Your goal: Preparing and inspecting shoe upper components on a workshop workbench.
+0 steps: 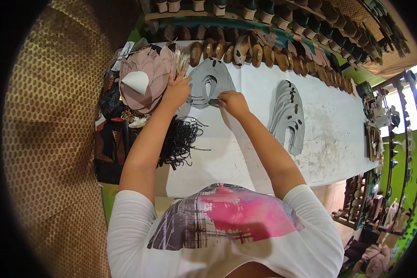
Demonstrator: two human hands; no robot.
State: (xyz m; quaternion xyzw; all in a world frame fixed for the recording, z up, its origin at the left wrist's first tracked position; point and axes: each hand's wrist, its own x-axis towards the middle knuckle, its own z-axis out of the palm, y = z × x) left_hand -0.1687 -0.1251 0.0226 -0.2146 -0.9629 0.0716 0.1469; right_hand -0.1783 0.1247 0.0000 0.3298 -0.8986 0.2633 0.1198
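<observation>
Pinched flat grey cutouts (208, 81), fanned

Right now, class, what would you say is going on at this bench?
A person leans over a white worktable with both hands on a fanned pile of grey cut shoe pieces. The left hand presses near its left edge, by a heap of pink pieces; the right hand pinches its lower edge. A second grey stack lies to the right.

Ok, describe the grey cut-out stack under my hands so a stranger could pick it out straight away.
Start at the white worktable, then go to its far left end, below the row of brown shoe soles. The fanned stack of grey horseshoe-shaped cut-outs lies there; unlike the other grey stack, both hands touch it.
</observation>
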